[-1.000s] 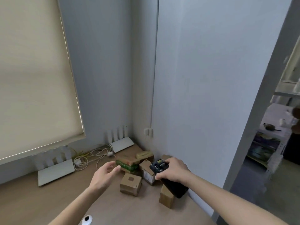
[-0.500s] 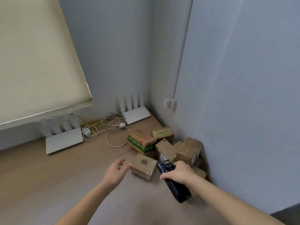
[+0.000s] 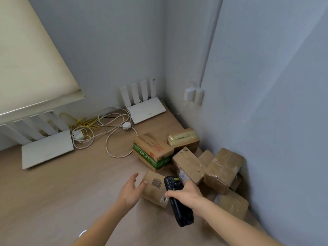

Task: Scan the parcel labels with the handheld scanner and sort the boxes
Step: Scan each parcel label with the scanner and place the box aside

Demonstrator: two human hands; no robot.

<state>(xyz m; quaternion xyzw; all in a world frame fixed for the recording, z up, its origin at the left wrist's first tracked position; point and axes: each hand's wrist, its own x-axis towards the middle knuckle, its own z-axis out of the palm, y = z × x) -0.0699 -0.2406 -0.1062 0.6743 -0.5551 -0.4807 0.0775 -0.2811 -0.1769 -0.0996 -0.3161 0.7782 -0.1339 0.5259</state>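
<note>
My right hand (image 3: 186, 193) grips a black handheld scanner (image 3: 177, 201), its head aimed toward the boxes. My left hand (image 3: 131, 189) is spread, fingertips touching the left side of a small brown box (image 3: 155, 188) with a barcode label on top. Behind it lies a box with green print (image 3: 152, 151), a taped box (image 3: 189, 166), a yellowish-taped box (image 3: 183, 139), and two wrapped parcels (image 3: 223, 168) (image 3: 230, 204) against the right wall. All sit on a wooden desk (image 3: 62, 192).
Two white routers (image 3: 47, 151) (image 3: 146, 109) with upright antennas stand along the back wall, with tangled white and yellow cables (image 3: 99, 128) between them. A wall socket (image 3: 194, 95) sits in the corner. A roller blind (image 3: 26, 59) hangs at the left.
The view has tilted down and toward the corner. My left hand has reached the small barcode box and now touches it. The scanner in my right hand has come close beside that box.
</note>
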